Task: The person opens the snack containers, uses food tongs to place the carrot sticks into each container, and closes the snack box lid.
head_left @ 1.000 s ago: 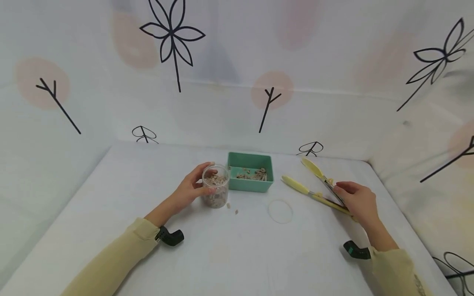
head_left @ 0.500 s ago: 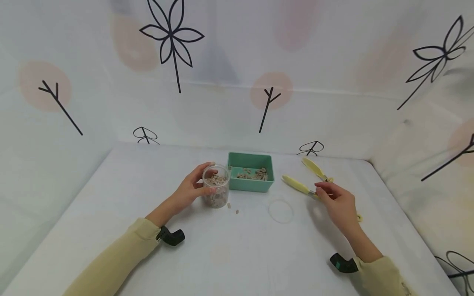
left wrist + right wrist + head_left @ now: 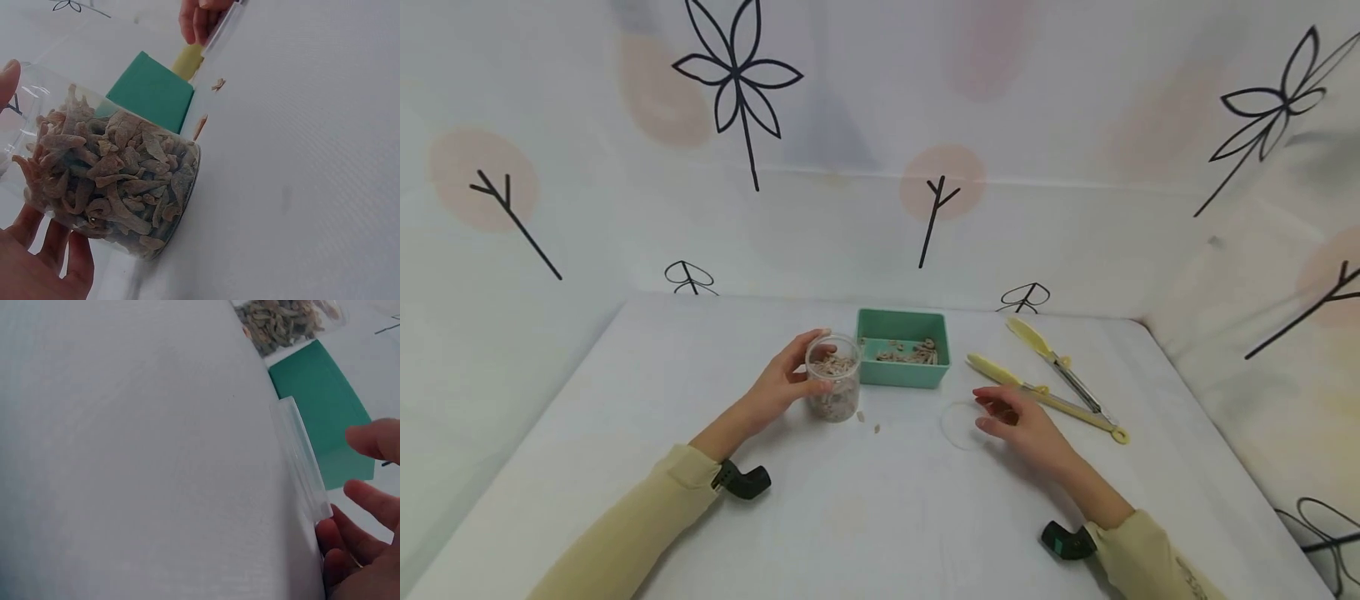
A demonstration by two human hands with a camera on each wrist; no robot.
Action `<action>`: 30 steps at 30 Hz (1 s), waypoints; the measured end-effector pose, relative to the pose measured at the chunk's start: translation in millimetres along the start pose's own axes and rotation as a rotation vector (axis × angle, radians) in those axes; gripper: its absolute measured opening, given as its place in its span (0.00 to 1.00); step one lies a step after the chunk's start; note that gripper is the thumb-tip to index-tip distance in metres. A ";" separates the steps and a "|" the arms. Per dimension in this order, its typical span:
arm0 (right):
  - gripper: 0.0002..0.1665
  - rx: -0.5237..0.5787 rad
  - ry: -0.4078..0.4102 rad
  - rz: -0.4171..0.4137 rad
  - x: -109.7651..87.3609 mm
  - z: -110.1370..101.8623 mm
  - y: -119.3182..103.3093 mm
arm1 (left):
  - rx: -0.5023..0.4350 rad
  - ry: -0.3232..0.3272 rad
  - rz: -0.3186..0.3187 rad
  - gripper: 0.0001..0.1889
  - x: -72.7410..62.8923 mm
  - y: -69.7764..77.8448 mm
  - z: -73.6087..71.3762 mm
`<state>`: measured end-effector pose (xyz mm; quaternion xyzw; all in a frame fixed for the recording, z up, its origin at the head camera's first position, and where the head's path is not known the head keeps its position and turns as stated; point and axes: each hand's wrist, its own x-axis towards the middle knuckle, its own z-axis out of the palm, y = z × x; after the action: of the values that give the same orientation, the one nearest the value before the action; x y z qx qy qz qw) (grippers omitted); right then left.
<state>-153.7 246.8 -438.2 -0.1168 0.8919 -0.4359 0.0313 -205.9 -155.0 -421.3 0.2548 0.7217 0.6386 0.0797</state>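
Note:
A clear jar [image 3: 833,400] of dried brown strips stands without a lid on the white cloth. My left hand [image 3: 778,385] grips it from the left, fingers behind and thumb in front. The strips [image 3: 119,169] fill much of the jar in the left wrist view. Over the right edge of a clear round lid [image 3: 955,429], my right hand [image 3: 1030,432] hovers with loosely bent fingers. Seen from the right wrist, the lid [image 3: 303,459] lies flat, its near rim beside the lower fingertips. Whether they touch it I cannot tell. The thumb is apart from it.
Behind the jar is a green box [image 3: 901,376] with a few more strips inside. Yellow-tipped tongs [image 3: 1078,388] lie spread to the right, near my right hand. Two small loose pieces [image 3: 877,429] sit on the cloth between jar and lid.
My right hand has left the handle end of the tongs and moved left to the lid. The tongs stay lying on the cloth. My left hand keeps hold of the jar.

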 end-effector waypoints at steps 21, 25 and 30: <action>0.41 -0.014 -0.071 -0.009 2.1 10.0 -7.2 | 0.005 0.015 -0.024 0.38 -1.8 -2.5 1.5; 0.43 -0.030 -0.072 -0.014 2.8 10.5 -8.3 | -0.009 0.015 -0.030 0.39 -1.6 -1.1 0.9; 0.43 -0.066 -0.059 -0.023 1.7 10.7 -8.1 | -0.002 0.001 -0.016 0.39 -1.8 1.6 1.3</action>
<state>-152.2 233.4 -438.3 -0.1410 0.9030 -0.4029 0.0487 -203.4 -154.6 -420.4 0.2486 0.7231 0.6388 0.0851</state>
